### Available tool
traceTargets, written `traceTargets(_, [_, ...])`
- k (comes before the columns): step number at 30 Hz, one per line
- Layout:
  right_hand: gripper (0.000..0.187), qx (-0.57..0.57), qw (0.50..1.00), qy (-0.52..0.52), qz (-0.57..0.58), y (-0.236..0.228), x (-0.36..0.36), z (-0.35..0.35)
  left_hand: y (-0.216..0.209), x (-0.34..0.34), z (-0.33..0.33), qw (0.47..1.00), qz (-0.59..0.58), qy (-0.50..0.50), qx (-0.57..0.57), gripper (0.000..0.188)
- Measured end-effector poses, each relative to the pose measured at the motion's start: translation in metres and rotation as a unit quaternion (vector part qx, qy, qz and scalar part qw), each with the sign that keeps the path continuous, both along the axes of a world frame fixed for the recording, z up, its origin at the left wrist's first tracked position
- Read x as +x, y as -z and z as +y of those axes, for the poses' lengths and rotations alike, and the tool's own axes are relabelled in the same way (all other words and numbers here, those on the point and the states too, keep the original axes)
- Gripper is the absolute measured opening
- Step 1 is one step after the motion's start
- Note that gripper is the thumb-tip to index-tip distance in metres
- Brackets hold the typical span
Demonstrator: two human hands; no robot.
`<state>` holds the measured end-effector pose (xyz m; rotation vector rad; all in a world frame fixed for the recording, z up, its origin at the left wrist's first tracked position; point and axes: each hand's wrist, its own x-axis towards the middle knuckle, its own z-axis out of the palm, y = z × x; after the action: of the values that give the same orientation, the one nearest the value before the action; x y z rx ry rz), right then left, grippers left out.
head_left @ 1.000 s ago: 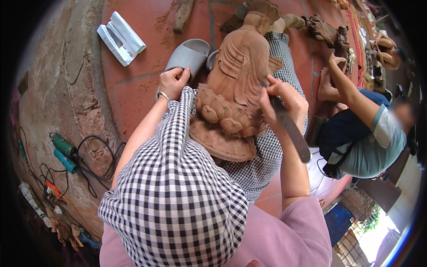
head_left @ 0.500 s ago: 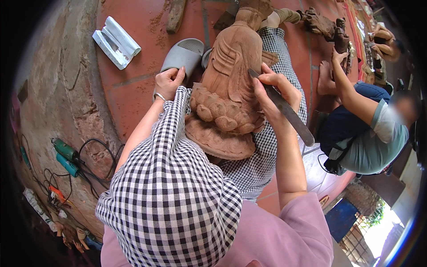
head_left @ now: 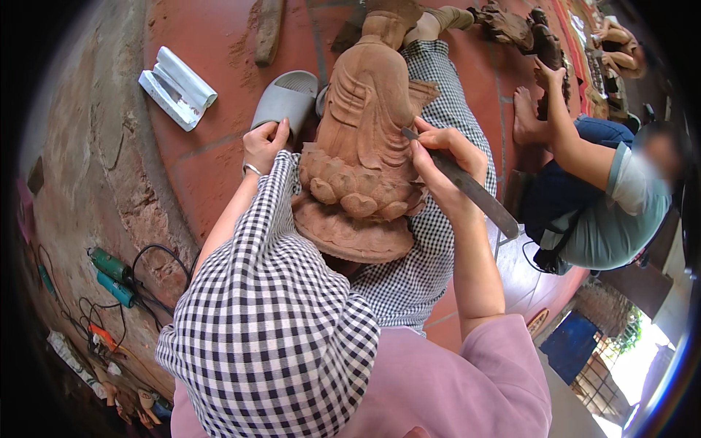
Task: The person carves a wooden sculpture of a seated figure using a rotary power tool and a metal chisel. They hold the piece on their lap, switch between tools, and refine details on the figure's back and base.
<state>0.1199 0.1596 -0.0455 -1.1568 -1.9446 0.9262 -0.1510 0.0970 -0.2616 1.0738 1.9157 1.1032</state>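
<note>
A brown carved wooden statue (head_left: 369, 102) of a robed figure leans between my checked-clad legs, its lotus-petal base (head_left: 358, 182) toward me. The top of its head is cut off by the upper edge of the picture. My right hand (head_left: 454, 162) grips a flat, dark steel carving chisel (head_left: 475, 191) like a pen. Its narrow tip is at the carved folds on the statue's right side; the broad end points back toward my forearm. My left hand (head_left: 264, 146), fingers curled, is by my left knee, beside a grey slipper (head_left: 285, 102). What those fingers hold, if anything, is hidden.
On the red tiles lie a white-and-silver box (head_left: 179, 87) and a wooden piece (head_left: 269, 29). Green power tools (head_left: 109, 263) with black cords lie at left. Another person (head_left: 591, 182) sits at right, a hand on a dark carving (head_left: 548, 44).
The view has shifted slightly, moving the statue leftward in the picture. My right hand and the chisel tip have come lower along the statue's folds. My left hand stays by the knee.
</note>
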Motion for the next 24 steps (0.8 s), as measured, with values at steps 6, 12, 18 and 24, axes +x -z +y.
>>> traceTargets(6, [0.007,-0.010,1.000,0.022,0.010,0.000,-0.004,0.001,0.004,-0.001,0.002,1.000,0.023,0.006,0.001,0.049])
traceTargets(12, [0.010,-0.105,0.981,0.102,0.124,0.000,0.017,-0.005,-0.006,0.001,0.001,1.000,0.028,0.012,-0.003,0.049])
traceTargets(18, [0.013,-0.216,0.959,0.151,0.108,-0.003,0.024,-0.020,-0.002,0.002,0.002,1.000,0.026,0.008,-0.006,0.047])
traceTargets(24, [0.015,-0.026,0.994,0.093,0.047,0.004,0.000,-0.028,0.002,-0.003,0.000,0.999,0.030,0.010,-0.025,0.047])
